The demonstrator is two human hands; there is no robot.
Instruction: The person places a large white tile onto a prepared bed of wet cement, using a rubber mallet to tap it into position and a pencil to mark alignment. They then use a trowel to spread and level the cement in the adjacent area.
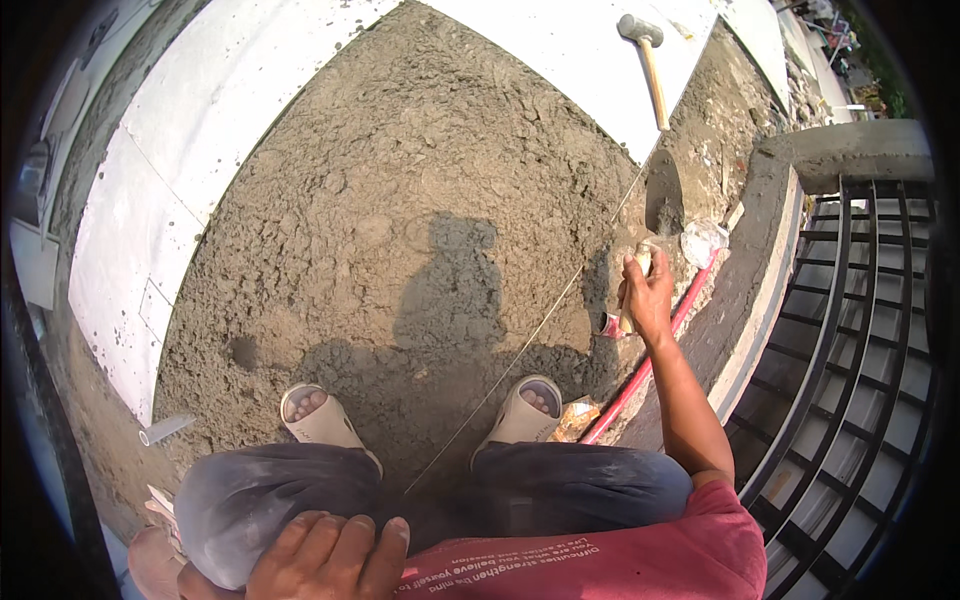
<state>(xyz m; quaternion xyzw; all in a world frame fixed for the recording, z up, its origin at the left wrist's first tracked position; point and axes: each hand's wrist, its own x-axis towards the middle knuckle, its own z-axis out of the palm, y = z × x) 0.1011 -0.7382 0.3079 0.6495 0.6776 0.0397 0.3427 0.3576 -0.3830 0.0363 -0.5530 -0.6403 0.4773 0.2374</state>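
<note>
My right hand is closed round the pale wooden handle of a trowel. The grey blade points away from me, over the mortar edge beside a taut string. Part of the handle is covered by my fingers. My left hand rests over my left leg near the lower edge, fingers draped and nothing seen in it. A bed of rough wet mortar spreads between and beyond my feet. On a white slab at the far right lies a rubber mallet with a wooden handle.
More white slabs border the mortar on the left. A red pipe, a clear plastic bag and a concrete curb run along my right, with a dark metal grating beyond. A short translucent tube lies at left.
</note>
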